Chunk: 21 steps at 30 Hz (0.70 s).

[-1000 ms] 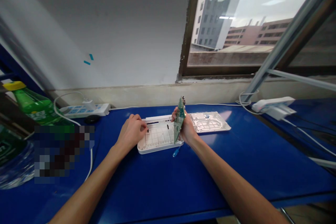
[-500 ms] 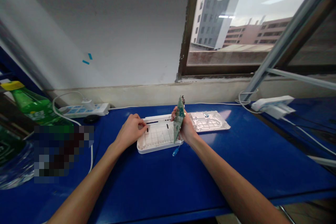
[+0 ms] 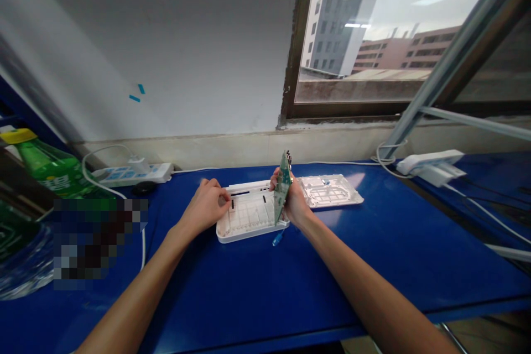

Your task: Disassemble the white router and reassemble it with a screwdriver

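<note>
- Well, the right hand (image 3: 295,206) is pinching a green circuit board (image 3: 282,188) upright above the casing's edge, fingers closed; it looks light, stiff, fragile, best held by its edges.
- The left hand (image 3: 205,206) is curling its fingers at a white plastic casing (image 3: 244,238), grip unclear.

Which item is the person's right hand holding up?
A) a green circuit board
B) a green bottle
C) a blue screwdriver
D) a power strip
A: the right hand grips the green circuit board on edge, above the white casing.
</note>
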Motion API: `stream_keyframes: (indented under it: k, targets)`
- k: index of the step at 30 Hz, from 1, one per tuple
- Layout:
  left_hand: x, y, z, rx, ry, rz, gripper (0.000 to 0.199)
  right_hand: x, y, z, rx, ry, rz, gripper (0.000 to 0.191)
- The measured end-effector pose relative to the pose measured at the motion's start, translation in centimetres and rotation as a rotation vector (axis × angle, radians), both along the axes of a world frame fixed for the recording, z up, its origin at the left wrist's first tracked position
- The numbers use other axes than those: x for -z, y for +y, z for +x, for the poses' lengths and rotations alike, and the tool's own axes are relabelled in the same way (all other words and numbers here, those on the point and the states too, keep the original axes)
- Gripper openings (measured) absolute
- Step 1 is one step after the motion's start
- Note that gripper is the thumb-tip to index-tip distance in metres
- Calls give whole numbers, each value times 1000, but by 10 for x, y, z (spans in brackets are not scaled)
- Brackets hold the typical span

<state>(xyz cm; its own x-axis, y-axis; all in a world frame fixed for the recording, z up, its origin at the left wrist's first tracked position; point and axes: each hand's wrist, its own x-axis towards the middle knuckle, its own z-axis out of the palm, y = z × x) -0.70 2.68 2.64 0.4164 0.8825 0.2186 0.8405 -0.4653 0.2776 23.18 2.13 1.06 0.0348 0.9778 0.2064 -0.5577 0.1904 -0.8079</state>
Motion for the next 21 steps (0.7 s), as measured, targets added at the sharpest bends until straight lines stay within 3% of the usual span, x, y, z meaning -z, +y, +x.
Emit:
stream_keyframes:
  k: [9, 21]
  targets:
    - [2, 2, -7, 61, -56, -71, 13, 0, 1, 1, -10, 10, 8, 29]
    - [5, -6, 12, -177, 0, 9, 17, 1, 2, 0, -8, 15, 14, 30]
